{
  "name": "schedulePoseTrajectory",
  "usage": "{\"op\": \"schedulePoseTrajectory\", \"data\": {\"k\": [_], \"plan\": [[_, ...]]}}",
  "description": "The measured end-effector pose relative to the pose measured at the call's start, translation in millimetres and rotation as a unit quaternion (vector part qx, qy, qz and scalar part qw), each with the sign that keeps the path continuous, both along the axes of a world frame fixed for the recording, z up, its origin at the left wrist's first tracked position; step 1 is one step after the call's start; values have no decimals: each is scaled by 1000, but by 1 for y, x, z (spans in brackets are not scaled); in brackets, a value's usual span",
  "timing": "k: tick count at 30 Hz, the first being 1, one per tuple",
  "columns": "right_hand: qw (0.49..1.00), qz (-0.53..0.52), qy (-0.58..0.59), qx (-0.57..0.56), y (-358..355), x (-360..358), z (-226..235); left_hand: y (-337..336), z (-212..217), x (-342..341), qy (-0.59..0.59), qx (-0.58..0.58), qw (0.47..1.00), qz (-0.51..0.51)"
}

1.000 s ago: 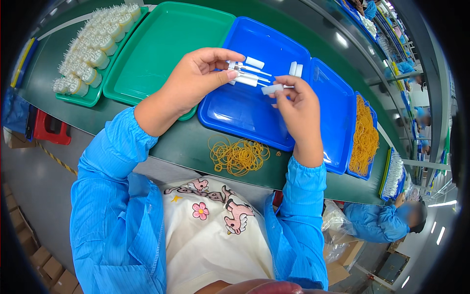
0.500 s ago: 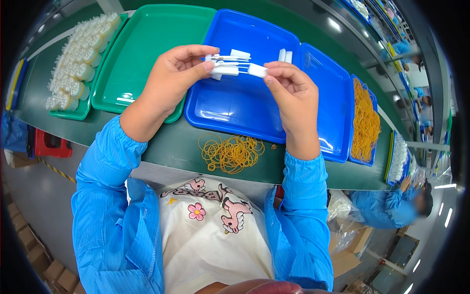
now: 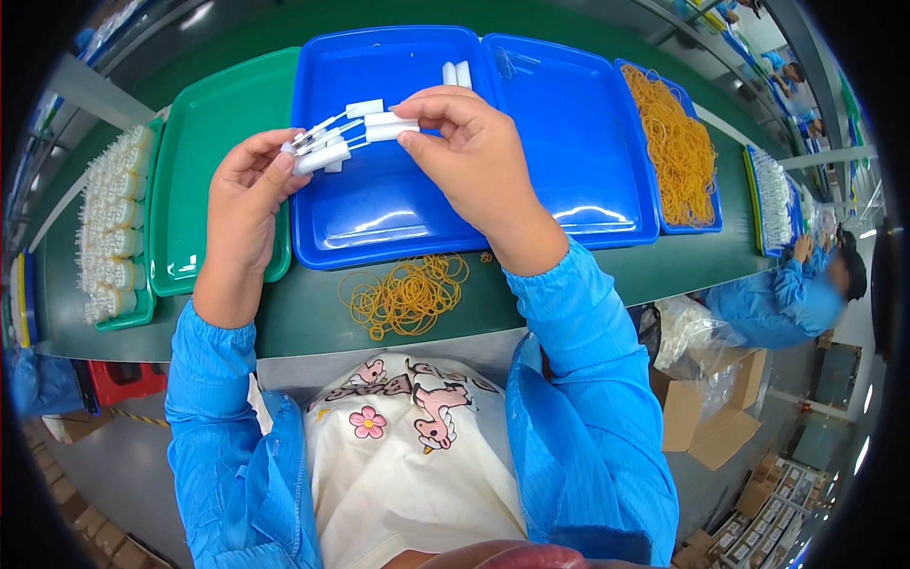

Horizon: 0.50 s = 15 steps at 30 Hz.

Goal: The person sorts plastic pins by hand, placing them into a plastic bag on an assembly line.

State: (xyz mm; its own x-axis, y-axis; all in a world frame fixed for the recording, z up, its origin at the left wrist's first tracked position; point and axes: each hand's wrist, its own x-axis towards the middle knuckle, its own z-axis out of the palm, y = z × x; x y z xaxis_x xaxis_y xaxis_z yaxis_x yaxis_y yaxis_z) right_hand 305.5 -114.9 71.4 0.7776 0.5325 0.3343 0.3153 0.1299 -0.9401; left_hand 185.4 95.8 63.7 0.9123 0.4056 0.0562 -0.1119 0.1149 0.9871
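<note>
Above the middle blue tray (image 3: 408,218), my left hand (image 3: 242,194) pinches a bunch of white oblong pieces with thin stems (image 3: 324,157) near one end. With thumb and fingers closed, my right hand (image 3: 479,156) grips the white block-shaped ends (image 3: 387,126) on the far side of the bunch. Several thin stems run between the two hands; how they join is too small to tell. Two similar white pieces (image 3: 457,74) lie side by side at the tray's far right. A loose heap of yellow rubber bands (image 3: 408,296) rests on the green table before the tray.
A green tray (image 3: 204,190) stands left of the blue one, beside rows of white-and-yellow pieces (image 3: 123,213). A second blue tray (image 3: 569,142) stands right, then a smaller tray of rubber bands (image 3: 673,152). A co-worker (image 3: 787,294) sits beyond an open carton (image 3: 716,408) at right.
My view has turned, shifting the trays left. Both hands are further left in the picture with the bunch; my right hand now grips two block ends, where one showed before.
</note>
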Motion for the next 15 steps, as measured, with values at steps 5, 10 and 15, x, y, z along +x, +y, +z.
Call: {"op": "schedulePoseTrajectory", "data": {"k": [5,10,15], "plan": [[1000,14,-13,14,5,-2,-2,2,-1,-2,-9,-16,1000,14],[999,18,15,43,6,-3,-5,0,-3,-3,-17,-12,1000,-2],[999,30,5,21,8,-6,-5,2,-4,-4,0,20,1000,-8]]}}
